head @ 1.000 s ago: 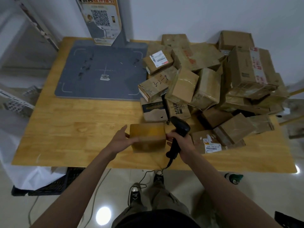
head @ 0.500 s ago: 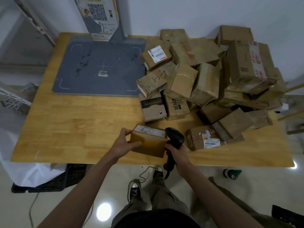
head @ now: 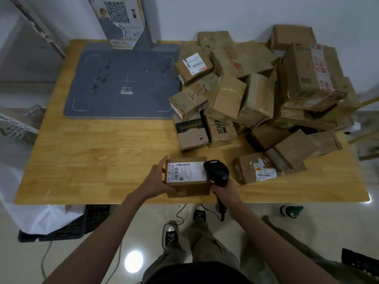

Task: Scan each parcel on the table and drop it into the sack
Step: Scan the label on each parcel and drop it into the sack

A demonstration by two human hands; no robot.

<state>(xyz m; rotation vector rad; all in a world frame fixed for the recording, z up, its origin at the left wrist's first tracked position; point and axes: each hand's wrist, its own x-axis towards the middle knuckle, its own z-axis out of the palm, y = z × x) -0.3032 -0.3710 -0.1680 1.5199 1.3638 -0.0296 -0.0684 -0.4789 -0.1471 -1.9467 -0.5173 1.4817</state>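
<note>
A small brown parcel (head: 187,187) rests at the table's front edge with its white shipping label (head: 186,171) facing up. My left hand (head: 156,179) grips its left side. My right hand (head: 224,188) holds a black handheld scanner (head: 217,173), whose head sits just over the label's right end. A heap of several brown parcels (head: 256,99) covers the right half of the wooden table (head: 102,156). A white sack (head: 37,216) hangs below the table's left front corner.
A grey scanning mat (head: 123,83) with an upright stand and poster (head: 121,19) fills the table's back left. A black crate (head: 67,228) sits on the floor under the sack. The scanner's cable trails down by my shoes. A green roll (head: 291,211) lies on the floor at the right.
The parcel has been turned so its label now faces up; before, a plain side showed. The scanner has moved over the label's right end.
</note>
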